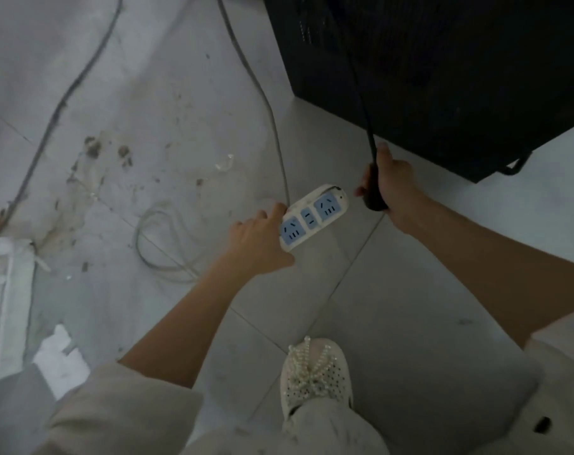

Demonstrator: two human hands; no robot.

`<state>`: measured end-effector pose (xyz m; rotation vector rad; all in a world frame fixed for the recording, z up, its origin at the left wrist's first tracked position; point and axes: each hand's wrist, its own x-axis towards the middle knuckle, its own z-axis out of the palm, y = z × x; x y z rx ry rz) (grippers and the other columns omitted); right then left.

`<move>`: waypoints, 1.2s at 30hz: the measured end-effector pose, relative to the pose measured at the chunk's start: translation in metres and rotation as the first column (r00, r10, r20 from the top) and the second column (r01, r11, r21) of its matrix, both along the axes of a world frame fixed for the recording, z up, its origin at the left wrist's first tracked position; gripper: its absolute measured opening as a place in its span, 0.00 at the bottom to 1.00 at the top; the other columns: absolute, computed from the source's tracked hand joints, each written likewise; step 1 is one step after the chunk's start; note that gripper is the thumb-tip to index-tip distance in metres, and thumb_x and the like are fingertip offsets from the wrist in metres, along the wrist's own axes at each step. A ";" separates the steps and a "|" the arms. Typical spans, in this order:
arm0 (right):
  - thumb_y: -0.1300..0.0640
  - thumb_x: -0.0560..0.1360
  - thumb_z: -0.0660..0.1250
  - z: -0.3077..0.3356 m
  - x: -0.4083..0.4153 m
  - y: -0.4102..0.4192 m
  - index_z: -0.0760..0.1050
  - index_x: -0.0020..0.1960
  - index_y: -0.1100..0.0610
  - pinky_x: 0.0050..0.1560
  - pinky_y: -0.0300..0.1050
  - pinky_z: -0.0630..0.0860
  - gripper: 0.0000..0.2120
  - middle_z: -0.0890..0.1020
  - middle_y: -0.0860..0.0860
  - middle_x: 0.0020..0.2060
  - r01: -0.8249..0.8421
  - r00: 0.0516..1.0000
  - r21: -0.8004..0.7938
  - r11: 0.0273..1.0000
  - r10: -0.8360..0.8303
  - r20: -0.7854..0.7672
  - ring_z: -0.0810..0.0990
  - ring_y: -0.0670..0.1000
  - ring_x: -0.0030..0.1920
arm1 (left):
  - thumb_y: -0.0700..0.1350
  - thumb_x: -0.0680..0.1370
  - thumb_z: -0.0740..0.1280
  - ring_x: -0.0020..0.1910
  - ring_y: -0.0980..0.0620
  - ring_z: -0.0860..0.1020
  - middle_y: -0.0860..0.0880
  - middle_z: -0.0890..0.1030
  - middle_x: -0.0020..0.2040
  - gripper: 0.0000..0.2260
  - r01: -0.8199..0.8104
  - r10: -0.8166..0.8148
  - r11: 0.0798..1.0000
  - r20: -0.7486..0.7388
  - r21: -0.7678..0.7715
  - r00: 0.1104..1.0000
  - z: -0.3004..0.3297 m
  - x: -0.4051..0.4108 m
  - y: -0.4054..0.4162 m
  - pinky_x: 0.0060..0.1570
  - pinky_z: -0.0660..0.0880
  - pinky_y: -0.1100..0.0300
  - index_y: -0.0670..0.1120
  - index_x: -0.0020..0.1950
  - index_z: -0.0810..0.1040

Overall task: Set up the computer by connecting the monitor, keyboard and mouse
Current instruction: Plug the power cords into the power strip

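Note:
A white power strip (315, 215) with blue sockets is lifted a little above the tiled floor. My left hand (259, 241) grips its near end. My right hand (389, 183) holds a black power plug (374, 195) just to the right of the strip, apart from it. The plug's black cable (361, 93) runs up across the black computer tower (443, 67), which stands on the floor at the upper right.
The strip's grey cord (266, 103) runs up the floor, and a loose coil (161, 244) lies to its left. Another grey cable (66, 100) crosses the stained tiles. White foam packing (7, 290) sits at the left edge. My beaded shoe (315, 376) is below.

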<state>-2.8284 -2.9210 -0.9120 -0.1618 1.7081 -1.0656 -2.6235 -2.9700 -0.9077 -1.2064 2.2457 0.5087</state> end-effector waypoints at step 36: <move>0.53 0.76 0.64 -0.039 0.019 0.052 0.70 0.65 0.68 0.40 0.50 0.80 0.24 0.74 0.63 0.51 -0.577 0.270 0.189 0.795 0.404 -0.874 0.78 0.60 0.47 | 0.55 0.63 0.75 0.45 0.45 0.78 0.47 0.78 0.44 0.30 0.138 -0.350 0.731 -0.193 -0.668 0.917 -0.069 -0.016 0.029 0.54 0.61 0.48 0.46 0.62 0.78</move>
